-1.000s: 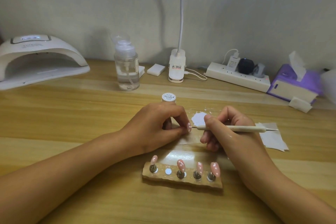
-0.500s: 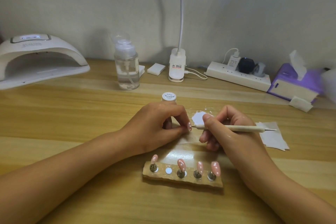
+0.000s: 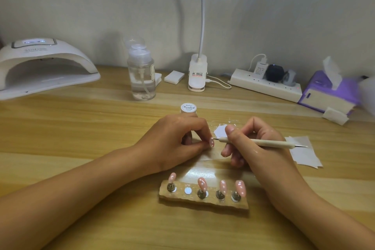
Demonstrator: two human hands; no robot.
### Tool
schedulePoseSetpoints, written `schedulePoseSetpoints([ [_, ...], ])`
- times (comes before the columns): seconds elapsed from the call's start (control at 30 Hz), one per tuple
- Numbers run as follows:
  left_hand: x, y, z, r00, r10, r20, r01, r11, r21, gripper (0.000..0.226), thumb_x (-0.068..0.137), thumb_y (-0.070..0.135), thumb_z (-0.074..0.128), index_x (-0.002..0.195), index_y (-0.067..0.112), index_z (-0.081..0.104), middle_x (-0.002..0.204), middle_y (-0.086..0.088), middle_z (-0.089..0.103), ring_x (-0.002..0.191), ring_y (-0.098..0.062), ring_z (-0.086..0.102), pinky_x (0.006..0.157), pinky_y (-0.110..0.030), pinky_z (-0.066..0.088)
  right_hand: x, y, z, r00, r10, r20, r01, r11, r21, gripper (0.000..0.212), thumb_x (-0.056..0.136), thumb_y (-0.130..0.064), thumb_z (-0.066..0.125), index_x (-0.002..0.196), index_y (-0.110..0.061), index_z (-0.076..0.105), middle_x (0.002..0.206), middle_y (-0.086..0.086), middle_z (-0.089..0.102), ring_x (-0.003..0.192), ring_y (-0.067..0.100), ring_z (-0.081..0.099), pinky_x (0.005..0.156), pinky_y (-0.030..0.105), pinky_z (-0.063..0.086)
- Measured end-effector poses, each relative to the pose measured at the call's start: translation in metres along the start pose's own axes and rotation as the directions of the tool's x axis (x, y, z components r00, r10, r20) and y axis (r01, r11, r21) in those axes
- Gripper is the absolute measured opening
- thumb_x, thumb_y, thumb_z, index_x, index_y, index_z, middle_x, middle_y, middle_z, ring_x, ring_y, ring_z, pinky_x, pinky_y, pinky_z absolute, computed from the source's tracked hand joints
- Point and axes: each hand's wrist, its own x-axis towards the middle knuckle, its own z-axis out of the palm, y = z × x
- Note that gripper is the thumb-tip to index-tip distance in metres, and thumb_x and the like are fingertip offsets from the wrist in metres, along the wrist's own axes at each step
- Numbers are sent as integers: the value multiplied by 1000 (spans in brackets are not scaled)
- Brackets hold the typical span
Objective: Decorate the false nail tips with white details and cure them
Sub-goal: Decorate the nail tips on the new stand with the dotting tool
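Head cam, near to far: closest to us on the wood table (image 3: 81,128) is the holder (image 3: 203,202) with four pink tips (image 3: 202,183). Behind it our left hand (image 3: 176,140) pinches a fifth tip (image 3: 211,142), and our right hand (image 3: 253,144) grips the pen (image 3: 257,142), point right at it. Just past that are the white paint (image 3: 220,131) and the jar (image 3: 188,107). Along the back we've got the curing lamp (image 3: 44,67) on the left, bottle (image 3: 142,79), clip lamp (image 3: 197,73), power strip (image 3: 263,85), tissue box (image 3: 324,93), then a plain pale wall (image 3: 263,6).

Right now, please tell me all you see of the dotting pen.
The dotting pen is a slim, pale, wood-like stick with a metal tip at each end. It lies nearly level. The right hand pinches it near its left end, whose tip reaches the pink nail tip held by the left hand.
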Motion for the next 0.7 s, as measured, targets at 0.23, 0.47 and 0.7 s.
schedulePoseSetpoints([
  [0.23, 0, -2, 2, 1000, -9, -4, 9, 1000, -24, 13, 84, 15, 76, 83, 27, 71, 83, 20, 62, 60, -16, 58, 60, -18, 40, 2, 1, -1, 991, -35, -127, 49, 993, 107, 29, 92, -25, 65, 72, -13, 48, 58, 8, 66, 41, 11, 49, 41, 17, 41],
  [0.47, 0, -6, 4, 998, -61, 3, 61, 989, -138, 12, 85, 16, 76, 86, 27, 71, 79, 27, 64, 55, -10, 55, 58, -15, 40, 18, 8, -15, 950, -105, -295, 101, 994, -30, 28, 94, -33, 65, 78, -16, 48, 52, -13, 55, 48, -2, 48, 56, 25, 34],
  [0.7, 0, -4, 4, 996, -89, -16, 85, 981, -173, 23, 85, 18, 76, 84, 39, 66, 82, 27, 67, 57, -5, 59, 57, -11, 41, 23, 17, -16, 971, -52, -235, 10, 984, -176, 27, 90, -36, 68, 81, -15, 53, 57, -3, 60, 51, 6, 51, 59, 31, 40],
])
